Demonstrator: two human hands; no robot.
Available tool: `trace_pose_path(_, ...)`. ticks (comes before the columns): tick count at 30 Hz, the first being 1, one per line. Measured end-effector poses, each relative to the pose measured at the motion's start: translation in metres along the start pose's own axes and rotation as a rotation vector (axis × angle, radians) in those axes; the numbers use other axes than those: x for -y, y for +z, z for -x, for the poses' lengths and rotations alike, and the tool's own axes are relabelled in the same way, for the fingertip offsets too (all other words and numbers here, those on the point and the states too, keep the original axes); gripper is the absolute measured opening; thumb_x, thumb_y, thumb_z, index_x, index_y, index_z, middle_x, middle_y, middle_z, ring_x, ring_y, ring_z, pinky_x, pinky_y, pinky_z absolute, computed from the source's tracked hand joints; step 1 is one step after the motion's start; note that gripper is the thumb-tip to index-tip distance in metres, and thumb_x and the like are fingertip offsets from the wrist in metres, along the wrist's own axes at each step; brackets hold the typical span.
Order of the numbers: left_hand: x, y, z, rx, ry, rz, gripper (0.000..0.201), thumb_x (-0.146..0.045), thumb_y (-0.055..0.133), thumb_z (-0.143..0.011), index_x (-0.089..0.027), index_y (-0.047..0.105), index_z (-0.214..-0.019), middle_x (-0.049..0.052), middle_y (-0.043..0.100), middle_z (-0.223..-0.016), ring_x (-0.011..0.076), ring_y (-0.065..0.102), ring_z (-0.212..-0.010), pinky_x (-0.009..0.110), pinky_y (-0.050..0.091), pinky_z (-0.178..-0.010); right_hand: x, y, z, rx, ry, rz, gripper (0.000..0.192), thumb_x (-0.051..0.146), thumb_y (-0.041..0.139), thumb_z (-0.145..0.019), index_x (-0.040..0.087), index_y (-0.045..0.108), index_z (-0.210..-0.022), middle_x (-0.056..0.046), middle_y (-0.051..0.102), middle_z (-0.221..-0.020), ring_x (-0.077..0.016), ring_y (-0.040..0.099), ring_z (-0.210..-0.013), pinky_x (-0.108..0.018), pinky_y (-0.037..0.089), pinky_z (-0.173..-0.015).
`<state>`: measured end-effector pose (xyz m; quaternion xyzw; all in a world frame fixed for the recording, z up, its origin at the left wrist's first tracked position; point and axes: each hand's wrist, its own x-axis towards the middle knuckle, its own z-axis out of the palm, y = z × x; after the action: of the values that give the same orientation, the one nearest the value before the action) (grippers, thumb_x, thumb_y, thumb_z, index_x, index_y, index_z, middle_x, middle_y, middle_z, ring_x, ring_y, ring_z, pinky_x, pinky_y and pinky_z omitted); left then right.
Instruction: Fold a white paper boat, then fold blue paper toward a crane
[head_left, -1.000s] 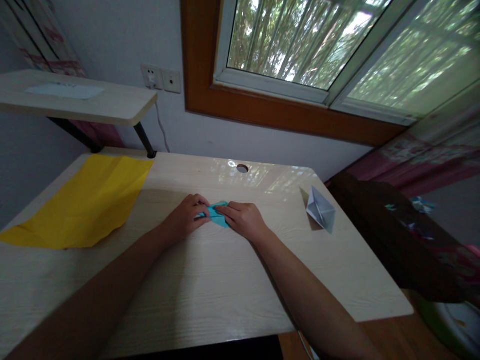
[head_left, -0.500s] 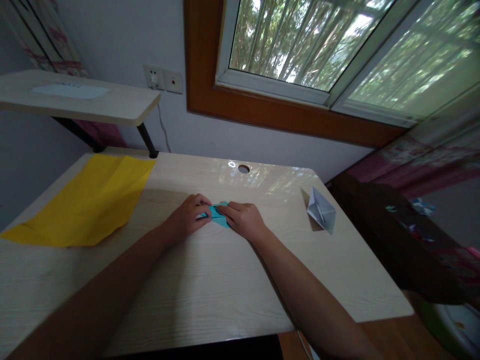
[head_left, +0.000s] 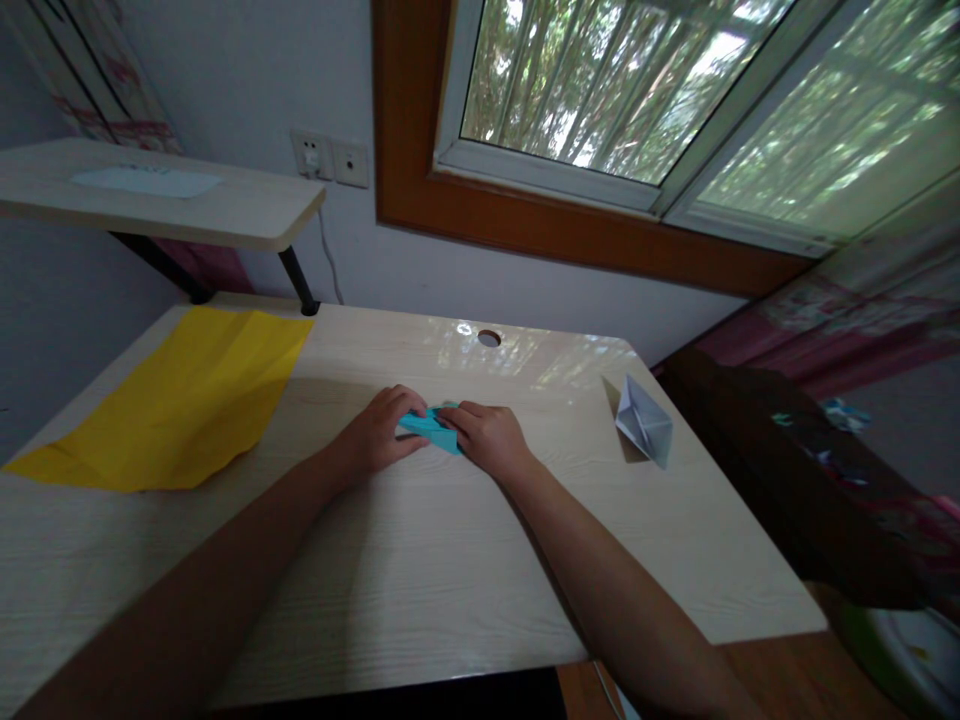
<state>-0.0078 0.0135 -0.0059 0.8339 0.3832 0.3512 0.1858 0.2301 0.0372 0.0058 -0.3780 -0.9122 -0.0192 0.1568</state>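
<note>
A small folded piece of teal paper lies at the middle of the pale wooden desk. My left hand grips its left end with curled fingers. On the other end my right hand pinches the paper, fingers bent over it. The two hands almost meet above the paper, so most of it is hidden.
A large yellow sheet lies flat at the desk's left. A white folded paper boat stands near the right edge. A cable hole is at the back. A raised shelf overhangs the back left corner. A dark chair sits right of the desk.
The teal paper's left part has risen a little between my fingers and shows more. Both hands stay in the same spot on the desk.
</note>
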Motion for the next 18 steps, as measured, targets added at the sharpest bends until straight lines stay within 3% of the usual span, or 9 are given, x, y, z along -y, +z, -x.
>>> trace_pose_path(3,0.0008,0.0009,0.0000,-0.026,-0.042,0.027,0.034,-0.032,0.073,-0.085,-0.022,0.054,-0.110,0.007,0.061,-0.111,0.0242,0.058,-0.104,0.042,0.048,-0.094,-0.0024,0.0007,-0.0002,-0.021,0.025,-0.075,0.021,0.030,0.054,-0.101,0.025,0.073,-0.109,-0.003,0.077,-0.095,-0.0155,0.070,-0.078,-0.025,0.042,-0.065)
trace_pose_path(11,-0.0024,0.0008,-0.0010,-0.075,-0.210,0.112,0.022,-0.034,0.062,-0.092,-0.022,0.056,-0.110,0.005,0.061,-0.105,0.0210,0.060,-0.100,0.037,0.051,-0.088,-0.0061,0.0018,0.0007,-0.072,0.053,-0.165,0.022,0.032,0.055,-0.101,0.023,0.073,-0.110,-0.003,0.079,-0.099,-0.0165,0.074,-0.080,-0.024,0.047,-0.070)
trace_pose_path(18,-0.0031,-0.0011,-0.0025,-0.069,-0.236,0.147,0.017,-0.031,0.060,-0.092,-0.021,0.061,-0.105,0.005,0.060,-0.103,0.0198,0.060,-0.096,0.034,0.053,-0.082,-0.0087,0.0034,0.0015,-0.084,0.068,-0.210,0.022,0.034,0.053,-0.102,0.025,0.072,-0.109,-0.004,0.079,-0.103,-0.0177,0.074,-0.084,-0.025,0.049,-0.072)
